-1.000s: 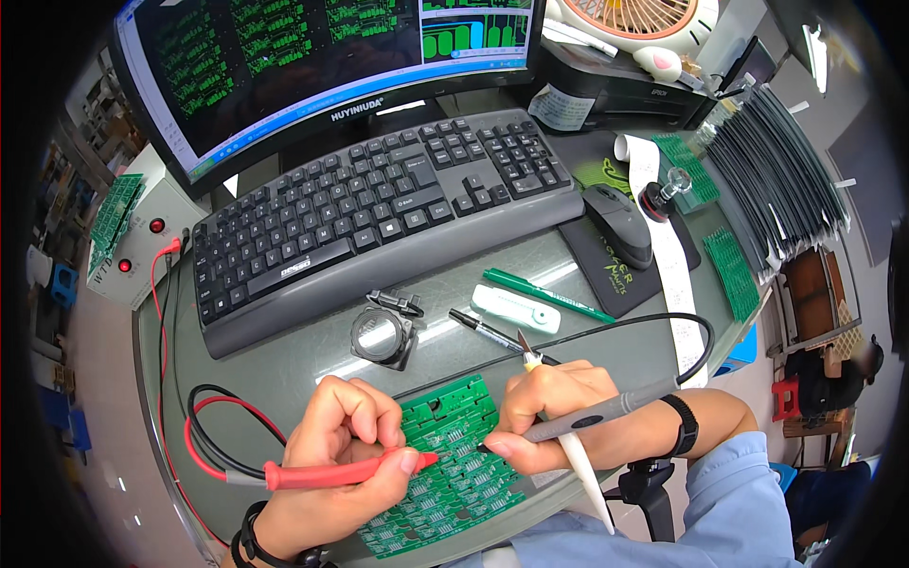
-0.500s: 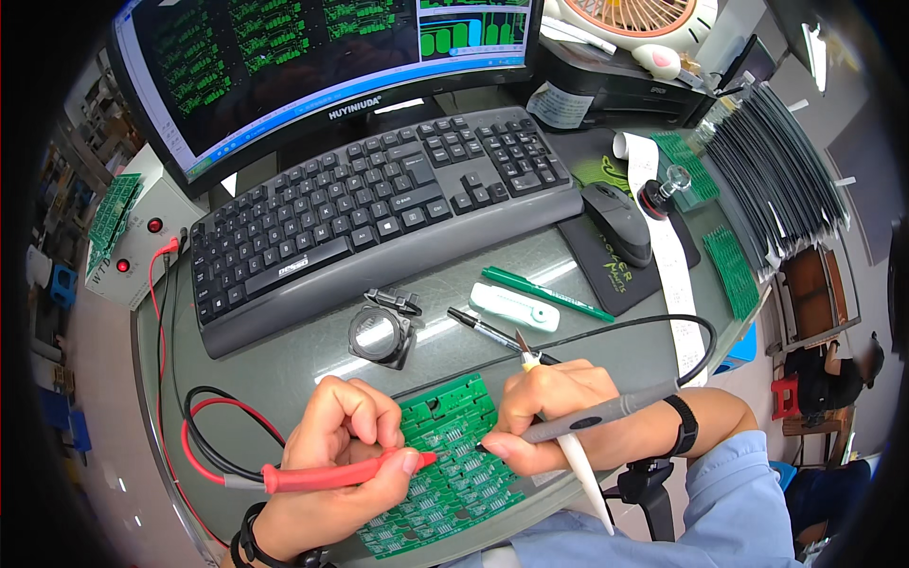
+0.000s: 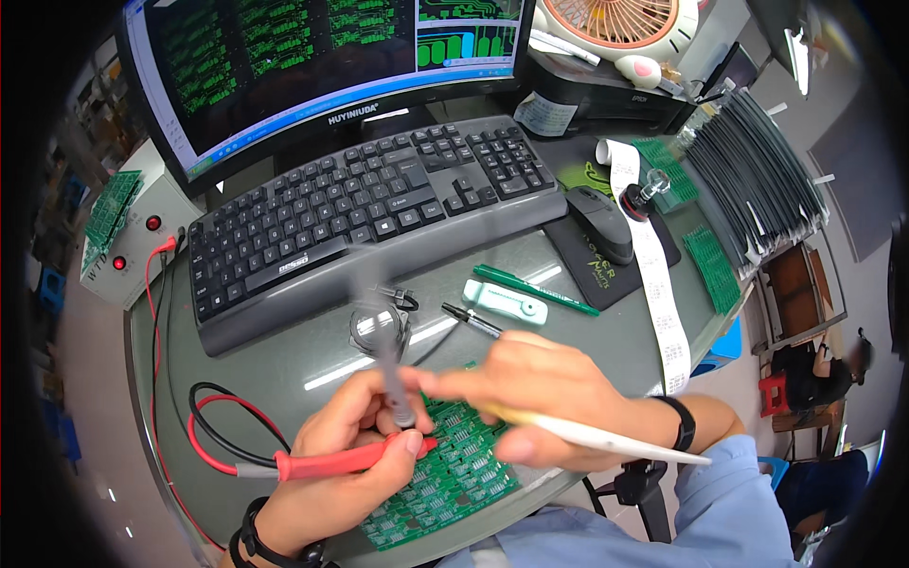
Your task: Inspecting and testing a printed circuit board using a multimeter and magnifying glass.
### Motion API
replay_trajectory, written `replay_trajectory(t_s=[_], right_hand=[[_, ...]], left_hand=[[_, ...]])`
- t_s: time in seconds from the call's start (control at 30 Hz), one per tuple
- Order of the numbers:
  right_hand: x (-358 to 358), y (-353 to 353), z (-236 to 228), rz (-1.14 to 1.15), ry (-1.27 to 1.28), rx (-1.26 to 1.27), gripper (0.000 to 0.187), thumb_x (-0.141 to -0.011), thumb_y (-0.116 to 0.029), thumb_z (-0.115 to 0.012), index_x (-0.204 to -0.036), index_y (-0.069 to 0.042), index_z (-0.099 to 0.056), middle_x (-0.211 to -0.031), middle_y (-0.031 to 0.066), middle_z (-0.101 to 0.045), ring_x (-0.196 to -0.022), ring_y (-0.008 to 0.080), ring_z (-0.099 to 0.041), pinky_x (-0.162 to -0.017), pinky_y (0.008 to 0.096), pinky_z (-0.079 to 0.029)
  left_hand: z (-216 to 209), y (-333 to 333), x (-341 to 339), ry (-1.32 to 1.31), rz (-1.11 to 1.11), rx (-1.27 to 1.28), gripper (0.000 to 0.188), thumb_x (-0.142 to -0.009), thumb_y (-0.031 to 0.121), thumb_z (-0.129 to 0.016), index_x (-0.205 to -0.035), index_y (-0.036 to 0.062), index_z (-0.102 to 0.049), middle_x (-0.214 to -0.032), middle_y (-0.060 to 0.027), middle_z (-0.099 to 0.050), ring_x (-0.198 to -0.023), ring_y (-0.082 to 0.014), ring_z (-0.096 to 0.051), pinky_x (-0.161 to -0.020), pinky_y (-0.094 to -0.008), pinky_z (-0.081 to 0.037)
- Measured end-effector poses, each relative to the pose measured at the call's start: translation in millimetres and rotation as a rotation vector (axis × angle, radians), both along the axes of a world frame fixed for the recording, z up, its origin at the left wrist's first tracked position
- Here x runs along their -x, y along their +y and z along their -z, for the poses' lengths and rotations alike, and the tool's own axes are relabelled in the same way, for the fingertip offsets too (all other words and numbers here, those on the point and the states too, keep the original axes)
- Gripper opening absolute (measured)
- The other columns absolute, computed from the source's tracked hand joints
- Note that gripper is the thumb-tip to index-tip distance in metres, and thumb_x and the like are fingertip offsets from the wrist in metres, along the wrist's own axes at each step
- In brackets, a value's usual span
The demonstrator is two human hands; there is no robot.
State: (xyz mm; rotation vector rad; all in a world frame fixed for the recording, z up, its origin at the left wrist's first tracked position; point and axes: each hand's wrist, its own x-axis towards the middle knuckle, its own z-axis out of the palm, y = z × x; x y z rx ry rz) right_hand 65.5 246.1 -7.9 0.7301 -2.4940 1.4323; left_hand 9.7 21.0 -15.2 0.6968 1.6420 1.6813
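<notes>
1. Circuit board panel (image 3: 469,469), green: lies on the tabletop (image 3: 265,364) at the lower centre of the frame, partly covered by both hands.
2. Left hand (image 3: 331,431), lower centre-left: fingers clamped on the red test probe (image 3: 327,461). Probe tip points right, over the panel; contact cannot be confirmed.
3. Grey probe (image 3: 386,355), motion-blurred: stands nearly upright, lower end at the left hand's fingers. Whether those fingers grip it cannot be told.
4. Right hand (image 3: 563,393), right of centre: closed around the white-handled tool (image 3: 620,438), which slants down to the right. Index finger extends to the left hand's fingertips; exact contact is blurred.
5. Loupe (image 3: 376,327), black-framed: sits on the tabletop above the left hand.
6. Black pen (image 3: 471,319), pale-green case (image 3: 505,301) and green marker pen (image 3: 536,289): lie close together above the right hand.
7. Keyboard (image 3: 312,216): spans upper left to centre, below the monitor (image 3: 312,57).
8. Mouse (image 3: 601,224): rests on the black mouse pad (image 3: 579,265), upper right of centre, beside the white paper strip (image 3: 653,298).
</notes>
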Motion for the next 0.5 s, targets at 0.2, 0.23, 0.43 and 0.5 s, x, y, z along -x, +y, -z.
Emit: replay_trajectory(t_s=[0.2, 0.23, 0.43, 0.5], right_hand=[[-40, -15, 17, 0.127, -0.171, 0.160, 0.021, -0.081, -0.009, -0.072, -0.094, -0.003, -0.059, -0.071, 0.0055, -0.058, -0.055, 0.0179, -0.055, -0.051, 0.0281, -0.046], [-39, -17, 20, 0.115, -0.122, 0.160, 0.022, -0.077, -0.005, -0.075, -0.084, -0.004, -0.053, -0.068, 0.0047, -0.057, -0.050, 0.0165, -0.054, -0.046, 0.0268, -0.043], [-34, -15, 27, 0.060, 0.006, 0.036, 0.018, -0.078, -0.003, -0.075, -0.085, -0.002, -0.057, -0.076, 0.0082, -0.065, -0.055, 0.0148, -0.059, -0.045, 0.0250, -0.044], [-34, -18, 29, 0.081, 0.024, 0.051, 0.019, -0.077, -0.003, -0.074, -0.082, -0.003, -0.055, -0.071, 0.0070, -0.060, -0.055, 0.0179, -0.058, -0.047, 0.0277, -0.045]], left_hand=[[4, -1, -4, -0.079, -0.116, -0.140, 0.028, -0.086, -0.006, -0.057, -0.106, 0.0044, -0.039, -0.099, -0.0080, -0.052, -0.086, -0.0111, -0.056, -0.073, -0.0252, -0.050], [4, -1, -4, -0.080, -0.109, -0.133, 0.029, -0.085, -0.007, -0.057, -0.105, 0.0046, -0.039, -0.100, -0.0085, -0.052, -0.086, -0.0114, -0.056, -0.073, -0.0256, -0.050], [5, -1, -4, -0.070, -0.110, -0.120, 0.031, -0.084, -0.009, -0.057, -0.104, 0.0051, -0.039, -0.099, -0.0087, -0.051, -0.085, -0.0111, -0.055, -0.072, -0.0254, -0.050], [4, 1, -4, -0.064, -0.113, -0.121, 0.031, -0.084, -0.009, -0.057, -0.104, 0.0052, -0.039, -0.099, -0.0086, -0.052, -0.084, -0.0108, -0.055, -0.071, -0.0252, -0.050]])
